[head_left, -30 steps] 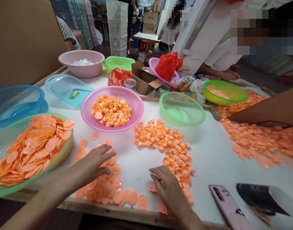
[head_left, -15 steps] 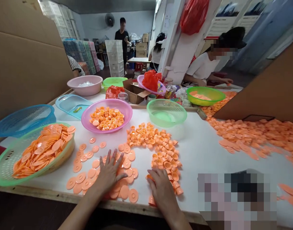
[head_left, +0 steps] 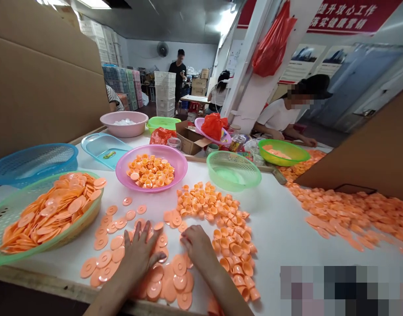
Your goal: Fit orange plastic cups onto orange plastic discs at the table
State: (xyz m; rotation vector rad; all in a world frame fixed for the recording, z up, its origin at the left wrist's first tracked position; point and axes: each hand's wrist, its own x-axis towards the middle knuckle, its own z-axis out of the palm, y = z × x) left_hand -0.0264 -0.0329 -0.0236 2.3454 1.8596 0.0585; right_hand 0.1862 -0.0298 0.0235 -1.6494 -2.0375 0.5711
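My left hand (head_left: 140,252) lies with its fingers spread over flat orange plastic discs (head_left: 104,258) on the white tabletop. Just right of it, my right hand (head_left: 199,248) is closed, its fingertips pressed together at the edge of the discs. Whatever those fingertips may hold is hidden. Small orange plastic cups (head_left: 234,235) form a curved band beyond and to the right of my right hand. More of these cups fill a pink bowl (head_left: 119,169) farther back. A green basket (head_left: 101,204) to the left is heaped with orange discs.
A pale green basket (head_left: 233,173) stands behind the cups. To the left are a blue basket (head_left: 33,162) and a light blue tray (head_left: 92,147). Orange pieces (head_left: 356,210) spread along the right, beside a cardboard panel (head_left: 369,153). A co-worker (head_left: 277,116) sits beyond.
My right hand has moved left, from beside the cups to the discs. My left hand has shifted slightly left and stays spread. The camera view has tilted upward.
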